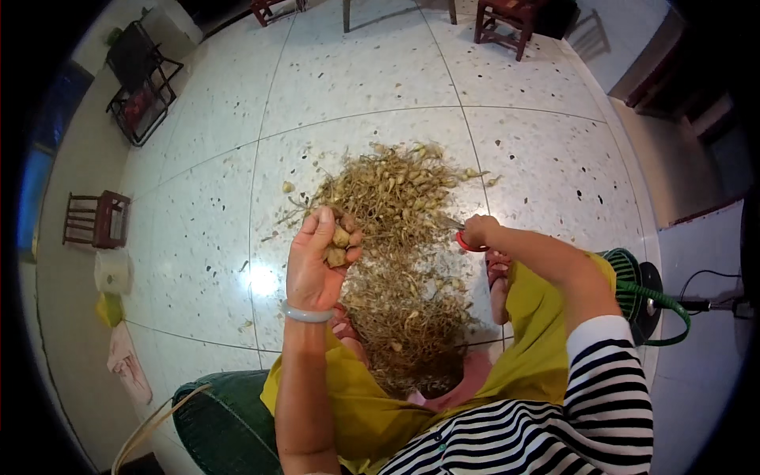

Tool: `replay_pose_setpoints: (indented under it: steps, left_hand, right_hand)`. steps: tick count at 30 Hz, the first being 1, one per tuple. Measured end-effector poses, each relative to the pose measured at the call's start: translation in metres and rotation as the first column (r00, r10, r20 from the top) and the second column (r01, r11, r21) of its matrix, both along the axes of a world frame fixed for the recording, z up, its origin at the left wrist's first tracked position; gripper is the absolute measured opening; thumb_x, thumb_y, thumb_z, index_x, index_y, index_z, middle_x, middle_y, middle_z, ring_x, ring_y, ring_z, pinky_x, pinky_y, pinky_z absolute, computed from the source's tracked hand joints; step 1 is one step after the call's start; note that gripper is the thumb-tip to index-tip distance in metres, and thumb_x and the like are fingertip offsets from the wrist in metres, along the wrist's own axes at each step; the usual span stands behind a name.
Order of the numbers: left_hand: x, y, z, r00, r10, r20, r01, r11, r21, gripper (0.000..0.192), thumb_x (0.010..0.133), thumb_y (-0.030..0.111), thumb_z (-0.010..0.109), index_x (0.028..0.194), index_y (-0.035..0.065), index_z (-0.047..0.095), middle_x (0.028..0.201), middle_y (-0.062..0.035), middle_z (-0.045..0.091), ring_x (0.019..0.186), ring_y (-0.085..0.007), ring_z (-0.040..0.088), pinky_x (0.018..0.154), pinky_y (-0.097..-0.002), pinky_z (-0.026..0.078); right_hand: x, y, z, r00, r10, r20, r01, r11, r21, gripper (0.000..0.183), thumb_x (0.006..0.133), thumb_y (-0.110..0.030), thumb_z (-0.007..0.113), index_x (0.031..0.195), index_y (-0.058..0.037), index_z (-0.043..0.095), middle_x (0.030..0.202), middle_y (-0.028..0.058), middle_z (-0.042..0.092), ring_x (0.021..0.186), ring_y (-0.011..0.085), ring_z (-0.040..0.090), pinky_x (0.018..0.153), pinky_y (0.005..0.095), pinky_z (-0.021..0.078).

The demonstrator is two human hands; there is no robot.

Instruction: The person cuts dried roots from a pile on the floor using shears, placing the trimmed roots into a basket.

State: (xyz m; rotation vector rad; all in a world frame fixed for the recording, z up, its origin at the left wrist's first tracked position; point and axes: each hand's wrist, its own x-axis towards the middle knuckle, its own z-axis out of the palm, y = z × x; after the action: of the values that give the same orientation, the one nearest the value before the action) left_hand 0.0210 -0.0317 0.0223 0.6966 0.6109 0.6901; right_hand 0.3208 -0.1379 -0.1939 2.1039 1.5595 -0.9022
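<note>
Several pale tan bulbs (336, 256) lie in the curled fingers of my left hand (317, 252), which is turned palm up over the near left side of a heap. My right hand (480, 230) grips a pair of scissors (469, 242) with red handles, its blades pointing left towards the heap's right edge. That heap of small bulbs with dry roots and stalks (398, 184) spreads over the floor in front of me. A second pile, mostly cut roots and dry stems (409, 332), lies between my feet, partly over a pink sheet or bag (475, 374).
Stray bulbs (288, 187) dot the speckled tile floor (356, 77). A green woven basket (629, 276) stands by my right leg, and a dark green sack-like thing (225, 415) by my left. A small wooden chair (98, 219) and a folding chair (139, 83) line the left wall.
</note>
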Motion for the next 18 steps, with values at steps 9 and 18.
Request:
replay_pose_setpoints:
  steps: [9,18]
  left_hand:
    - [0.011,0.006,0.002,0.982,0.06,-0.178,-0.053,0.998,0.044,0.015,0.089,0.011,0.058,0.1,0.0018,0.056,0.082,-0.0063,0.059,0.074,-0.0167,0.058,0.056,-0.0264,0.046]
    - [0.017,0.008,-0.007,0.958,-0.034,-0.286,0.056,0.996,0.069,0.015,0.09,0.017,0.057,0.096,0.0035,0.057,0.077,-0.0023,0.057,0.069,-0.013,0.056,0.052,-0.0211,0.043]
  right_hand:
    - [-0.009,0.041,-0.077,0.974,-0.028,0.224,0.023,0.999,0.024,0.015,0.076,-0.014,0.057,0.082,-0.0045,0.067,0.079,0.0094,0.064,0.059,0.0243,0.059,0.037,0.0387,0.0364]
    - [0.005,0.067,-0.126,0.84,0.204,0.503,-0.231,0.973,-0.008,0.015,0.072,-0.023,0.061,0.08,-0.0122,0.069,0.082,0.0039,0.067,0.072,0.0206,0.065,0.039,0.0435,0.0417]
